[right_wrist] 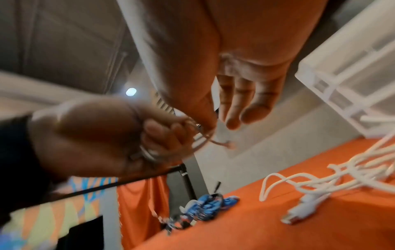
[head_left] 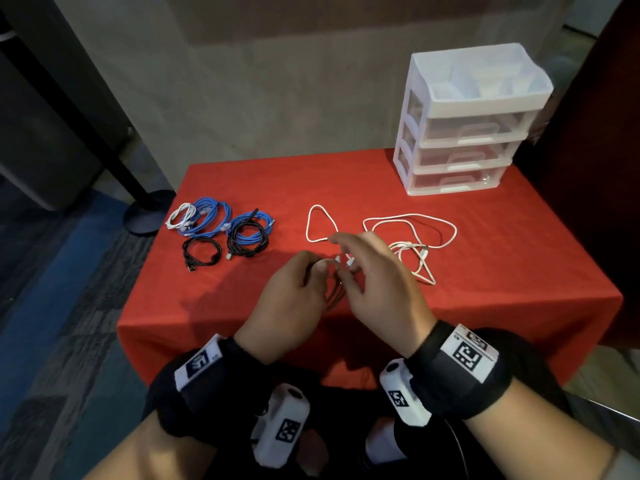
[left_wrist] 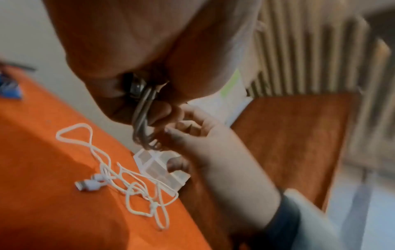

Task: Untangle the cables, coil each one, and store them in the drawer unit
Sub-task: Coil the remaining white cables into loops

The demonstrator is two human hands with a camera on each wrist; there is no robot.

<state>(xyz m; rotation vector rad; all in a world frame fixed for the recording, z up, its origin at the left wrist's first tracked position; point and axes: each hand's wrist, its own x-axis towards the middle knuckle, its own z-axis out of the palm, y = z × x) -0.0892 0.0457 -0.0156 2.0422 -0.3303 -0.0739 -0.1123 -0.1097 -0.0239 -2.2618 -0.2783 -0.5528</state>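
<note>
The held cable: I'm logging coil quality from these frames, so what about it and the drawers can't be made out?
- Loop count of the coil: head view, both hands cover it; wrist views blurred.
- Whether the right hand pinches the cable end: fingertips blurred in every view.
- Drawer unit contents: head view, frosted fronts; right wrist view cuts it off at the edge.
- Connector types on the coiled cables: too small.

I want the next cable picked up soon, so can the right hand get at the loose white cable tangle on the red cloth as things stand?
Probably yes: the loose white cable tangle lies in the open just beyond the right hand, nothing covering it. But that hand's fingertips are busy at the coil the left hand grips.
</note>
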